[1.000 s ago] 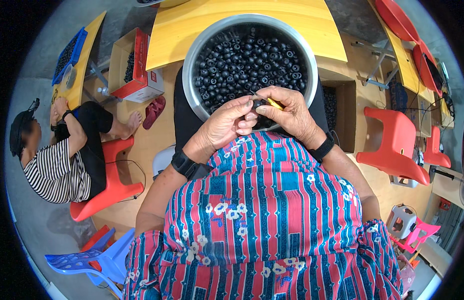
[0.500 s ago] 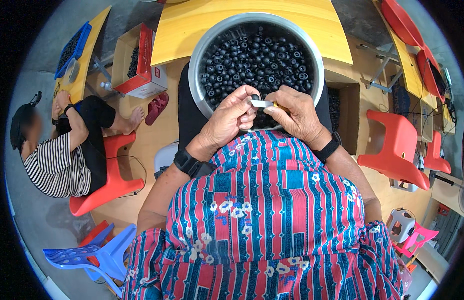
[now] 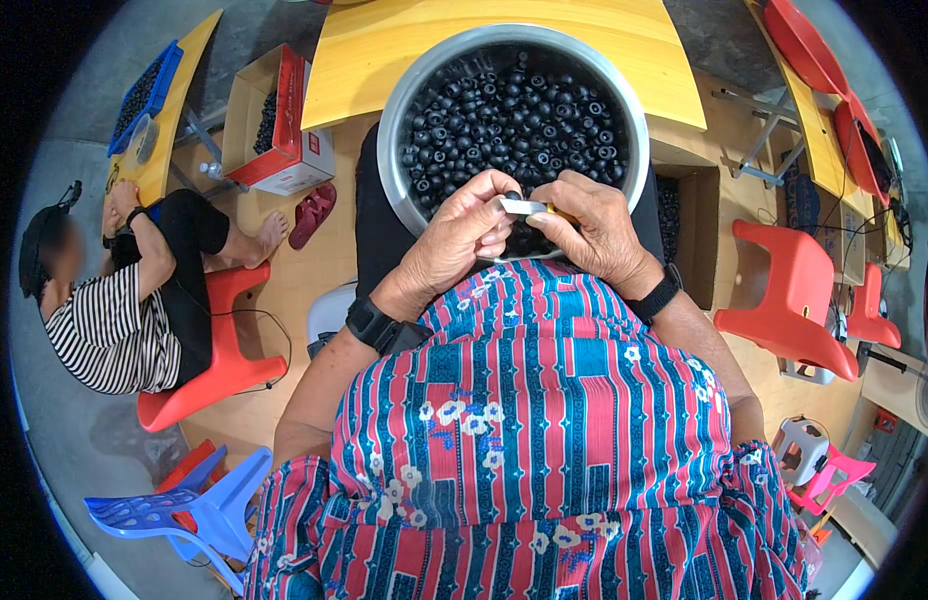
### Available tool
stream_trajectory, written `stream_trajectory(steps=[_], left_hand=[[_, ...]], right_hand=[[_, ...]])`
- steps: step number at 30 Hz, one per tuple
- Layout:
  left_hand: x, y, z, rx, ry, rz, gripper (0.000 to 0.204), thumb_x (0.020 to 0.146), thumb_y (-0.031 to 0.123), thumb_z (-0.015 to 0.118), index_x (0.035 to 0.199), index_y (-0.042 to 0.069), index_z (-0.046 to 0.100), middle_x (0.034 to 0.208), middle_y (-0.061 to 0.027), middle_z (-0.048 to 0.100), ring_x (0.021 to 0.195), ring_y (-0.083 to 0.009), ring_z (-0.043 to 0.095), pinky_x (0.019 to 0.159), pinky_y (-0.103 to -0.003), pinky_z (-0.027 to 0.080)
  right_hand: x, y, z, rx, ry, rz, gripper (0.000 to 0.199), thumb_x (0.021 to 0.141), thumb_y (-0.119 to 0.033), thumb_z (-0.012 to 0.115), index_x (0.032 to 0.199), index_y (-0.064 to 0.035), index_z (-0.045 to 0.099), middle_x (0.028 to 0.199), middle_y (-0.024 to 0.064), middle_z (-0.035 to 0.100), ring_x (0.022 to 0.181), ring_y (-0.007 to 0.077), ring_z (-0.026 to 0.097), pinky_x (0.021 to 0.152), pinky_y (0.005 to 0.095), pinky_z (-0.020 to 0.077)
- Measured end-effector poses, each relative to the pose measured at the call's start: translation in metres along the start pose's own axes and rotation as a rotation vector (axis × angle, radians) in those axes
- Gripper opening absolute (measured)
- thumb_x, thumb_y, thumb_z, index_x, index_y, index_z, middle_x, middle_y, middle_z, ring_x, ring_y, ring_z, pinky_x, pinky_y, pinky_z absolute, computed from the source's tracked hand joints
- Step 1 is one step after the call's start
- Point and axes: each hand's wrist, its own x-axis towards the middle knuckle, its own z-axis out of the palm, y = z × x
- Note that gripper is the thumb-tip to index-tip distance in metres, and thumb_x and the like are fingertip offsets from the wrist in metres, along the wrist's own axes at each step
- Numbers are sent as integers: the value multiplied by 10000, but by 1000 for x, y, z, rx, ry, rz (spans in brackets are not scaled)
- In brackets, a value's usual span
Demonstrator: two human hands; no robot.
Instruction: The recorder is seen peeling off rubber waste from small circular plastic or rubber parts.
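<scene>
Over the near rim of a large metal basin [image 3: 388, 150], my two hands meet close together. My left hand [image 3: 454, 228] pinches a small round black part [image 3: 513, 196] between thumb and fingertips. In my right hand [image 3: 602, 232] is a small knife [image 3: 522, 207], its flat pale blade pointing left against the black part. A bit of yellow handle shows between my right fingers; the rest is hidden. The basin rests at my lap and holds many loose black ring-like parts [image 3: 509, 120].
A yellow table [image 3: 354, 60] stands behind the basin. On the left, a person [image 3: 124, 310] sits on a red stool near a blue tray [image 3: 149, 95] and a cardboard box [image 3: 249, 110]. Right of me are a red stool [image 3: 784, 290] and an open carton [image 3: 699, 220].
Almost nothing differs. Both hands keep the same hold and place, and the seated person at left has shifted very slightly.
</scene>
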Motion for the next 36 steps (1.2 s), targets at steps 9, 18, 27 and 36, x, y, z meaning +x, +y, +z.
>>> stream_trajectory(steps=[9,18,27,36], left_hand=[[-1,0,-7,69,-51,22,255,994,305,535,1103,78,493,792,54,415,642,-13,357,556,-161,290],[-2,-3,-2,28,-33,6,245,989,305,545,1080,83,497,778,42,384,638,-38,333,564,-175,297],[-1,0,2,128,35,75,224,990,258,549,1091,64,501,759,55,374,642,-36,332,562,-183,301],[0,-3,1,80,64,86,219,995,247,542,1114,69,499,778,53,393,648,-33,343,566,-189,301]], right_hand=[[-1,0,1,-3,-1,1,202,838,-259,679,896,-67,656,732,100,581,677,295,614,612,377,479],[1,18,8,163,169,258,222,903,-208,615,872,10,648,844,172,644,780,357,620,688,393,488],[-2,16,12,411,111,267,235,917,-204,620,888,29,629,743,105,587,715,183,551,692,309,452],[-2,9,7,411,37,198,238,911,-226,620,893,11,641,742,100,592,722,192,571,697,314,454]])
